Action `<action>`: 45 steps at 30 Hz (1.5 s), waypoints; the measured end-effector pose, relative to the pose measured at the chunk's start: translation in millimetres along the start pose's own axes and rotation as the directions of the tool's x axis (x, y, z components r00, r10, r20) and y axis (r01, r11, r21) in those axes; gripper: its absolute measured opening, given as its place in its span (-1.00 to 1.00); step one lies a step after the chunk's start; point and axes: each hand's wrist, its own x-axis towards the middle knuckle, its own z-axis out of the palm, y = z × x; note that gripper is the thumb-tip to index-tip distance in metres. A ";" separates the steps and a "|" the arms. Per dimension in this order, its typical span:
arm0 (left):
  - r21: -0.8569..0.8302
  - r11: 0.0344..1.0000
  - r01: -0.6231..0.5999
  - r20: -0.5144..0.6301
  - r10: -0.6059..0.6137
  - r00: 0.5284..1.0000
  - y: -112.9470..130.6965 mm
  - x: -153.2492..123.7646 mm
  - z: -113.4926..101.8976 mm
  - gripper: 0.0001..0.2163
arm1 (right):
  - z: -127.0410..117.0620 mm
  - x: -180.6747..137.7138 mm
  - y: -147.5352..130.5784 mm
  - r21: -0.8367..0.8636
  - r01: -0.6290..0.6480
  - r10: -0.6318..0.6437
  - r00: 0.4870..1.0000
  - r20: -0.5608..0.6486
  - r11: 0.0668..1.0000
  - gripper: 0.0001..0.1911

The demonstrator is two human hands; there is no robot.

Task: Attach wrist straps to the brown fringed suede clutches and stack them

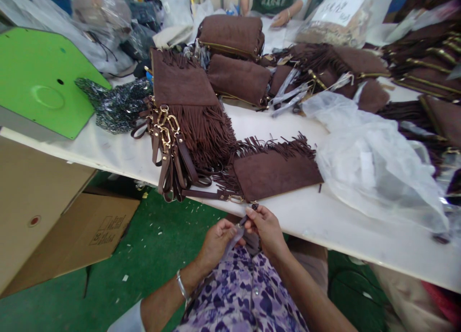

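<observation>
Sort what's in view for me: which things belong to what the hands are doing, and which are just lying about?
In hand:
- left hand and right hand, both pinching a dark strap
- fringed brown bag, nearest on the table
- strap pile beside it

Lying about:
- green panel
- cardboard box
- clear plastic bags
- co-worker's hand
</observation>
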 end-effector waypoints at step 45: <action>0.104 0.993 -0.053 -0.069 0.060 0.996 2.6 3.8 2.7 -0.67 | -8.4 4.0 6.0 -0.202 0.091 -0.103 0.993 -0.050 0.975 -0.57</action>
